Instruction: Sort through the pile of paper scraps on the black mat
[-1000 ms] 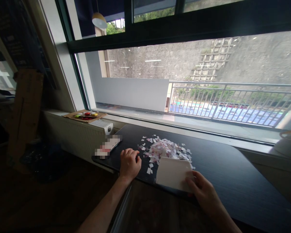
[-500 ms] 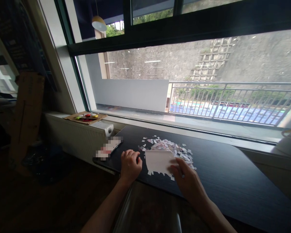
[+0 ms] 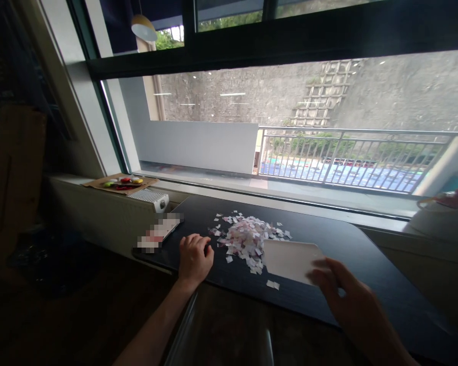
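Observation:
My right hand [image 3: 343, 287] pinches the right edge of a thin white card [image 3: 292, 258], which is held tilted over the dark table. The card's left edge meets a heap of small cut paper pieces [image 3: 244, 239], white with some pinkish ones. Two loose paper pieces [image 3: 273, 284] lie in front of the card. My left hand [image 3: 196, 259] rests at the table's near edge, left of the heap, its fingers curled. What is under those fingers, if anything, is hidden; a dark gap shows by the thumb.
A blurred-out flat item [image 3: 158, 233] lies on the table's left end. Beyond it, a radiator [image 3: 152, 200] carries a brown sheet [image 3: 95, 182] with colourful small things. A window sill [image 3: 290, 206] runs behind the dark table [image 3: 328, 244]. A pale bulky object [image 3: 429, 221] stands at right.
My right hand has moved the white card to the right, off the front of the heap, uncovering more paper pieces. My left hand stays by the table edge. The view has shifted slightly.

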Tool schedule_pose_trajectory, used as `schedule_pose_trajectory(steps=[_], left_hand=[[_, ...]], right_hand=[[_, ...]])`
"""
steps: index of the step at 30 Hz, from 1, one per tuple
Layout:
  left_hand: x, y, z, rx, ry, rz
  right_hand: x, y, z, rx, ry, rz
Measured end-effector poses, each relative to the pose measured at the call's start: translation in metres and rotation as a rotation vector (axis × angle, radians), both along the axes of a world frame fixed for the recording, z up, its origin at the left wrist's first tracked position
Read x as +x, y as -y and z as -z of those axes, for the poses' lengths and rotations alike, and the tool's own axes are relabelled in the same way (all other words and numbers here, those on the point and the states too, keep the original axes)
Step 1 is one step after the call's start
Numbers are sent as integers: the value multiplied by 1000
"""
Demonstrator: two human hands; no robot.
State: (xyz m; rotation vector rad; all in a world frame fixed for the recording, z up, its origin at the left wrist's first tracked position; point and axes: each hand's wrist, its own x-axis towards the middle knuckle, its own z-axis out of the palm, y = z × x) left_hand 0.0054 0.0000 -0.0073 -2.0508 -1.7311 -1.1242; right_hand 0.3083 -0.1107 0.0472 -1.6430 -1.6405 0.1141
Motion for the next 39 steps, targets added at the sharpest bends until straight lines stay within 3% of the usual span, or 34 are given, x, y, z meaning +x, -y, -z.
schedule_pose_trajectory(steps=[3, 7, 14, 18, 23, 31, 35, 39], left_hand=[[-3, -2, 2, 31, -24, -3], [-5, -4, 3, 63, -55, -5], [-8, -6, 3, 79, -90, -4], [-11, -8, 5, 90, -102, 8], [-13, -9, 4, 97, -113, 18], [-16, -11, 4, 87, -129, 17], [-17, -11, 4, 102, -148, 14], [-16, -11, 4, 118, -155, 13]], right_hand=[[-17, -7, 2, 9, -87, -36], [-22, -4, 1, -23, -34, -97], [-12, 15, -7, 32, -23, 31], [-8, 15, -1, -19, -110, -12], [9, 22, 4, -64, -163, 79], [-26, -9, 7, -10, -369, -126], [-32, -15, 10, -45, -367, -146], [-12, 1, 8, -60, -323, -78]])
